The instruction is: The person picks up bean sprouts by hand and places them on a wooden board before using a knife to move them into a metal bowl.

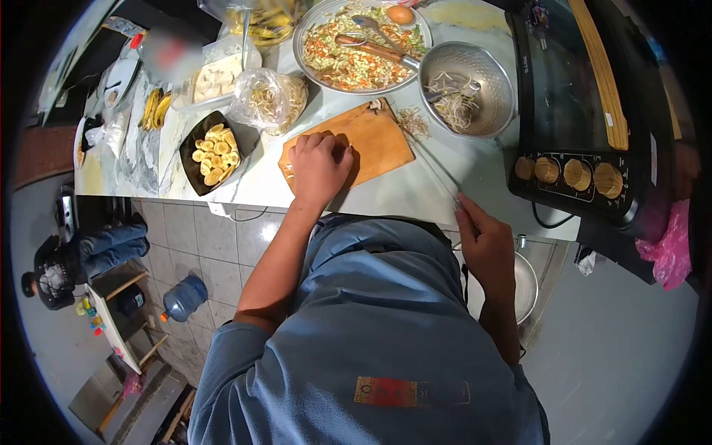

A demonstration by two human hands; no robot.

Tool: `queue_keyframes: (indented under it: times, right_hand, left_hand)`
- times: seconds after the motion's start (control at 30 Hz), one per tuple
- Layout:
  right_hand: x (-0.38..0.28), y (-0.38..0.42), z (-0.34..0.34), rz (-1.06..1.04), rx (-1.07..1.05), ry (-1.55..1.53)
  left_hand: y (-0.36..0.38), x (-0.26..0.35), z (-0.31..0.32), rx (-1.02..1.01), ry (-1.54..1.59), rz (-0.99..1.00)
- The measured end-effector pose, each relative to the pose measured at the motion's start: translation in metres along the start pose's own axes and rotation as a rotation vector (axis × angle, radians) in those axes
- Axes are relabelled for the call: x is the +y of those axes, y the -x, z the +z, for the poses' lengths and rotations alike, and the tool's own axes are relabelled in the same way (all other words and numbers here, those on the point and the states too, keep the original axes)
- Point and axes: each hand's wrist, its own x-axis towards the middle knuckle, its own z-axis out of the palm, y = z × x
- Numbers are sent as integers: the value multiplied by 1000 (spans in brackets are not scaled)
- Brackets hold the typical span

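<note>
My left hand [321, 167] rests on the wooden cutting board [380, 148] with its fingers curled down; whatever lies under them is hidden. Right of the board, at the counter's front edge, my right hand [483, 237] pinches the end of a thin, long utensil [436, 167], too narrow to identify. Left of the board, a dark square bowl [190, 165] holds yellow slices [215, 153]. Behind it sits a clear plastic bag of sprouts [271, 101]. A metal pan [504, 89] with sprouts [454, 107] stands beyond the board's right end.
At the back, a large tray [300, 55] holds chopped vegetables, utensils and an egg [400, 15]. A black oven [571, 174] stands right. Bananas [155, 109] and a white-filled container [215, 78] are left. A person [55, 271] and a water jug [185, 298] are beyond the counter.
</note>
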Motion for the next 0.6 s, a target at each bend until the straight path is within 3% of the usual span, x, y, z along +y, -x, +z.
queue_keyframes:
  times: [0.33, 0.4, 0.47, 0.53, 0.6]
  right_hand:
    - [17, 8, -12, 146, 4, -186]
    - [22, 12, -13, 172, 18, -220]
    - [30, 19, -13, 204, 33, -252]
    - [40, 21, -12, 172, 46, -269]
    - [51, 26, -9, 133, 65, -269]
  left_hand:
    - [-17, 2, -9, -106, -16, -26]
    - [-26, 3, -11, -107, 37, 15]
    - [-36, 12, -12, -191, 234, -127]
    - [-55, 23, -7, -158, 311, -54]
    - [-74, 41, -8, -249, 384, -113]
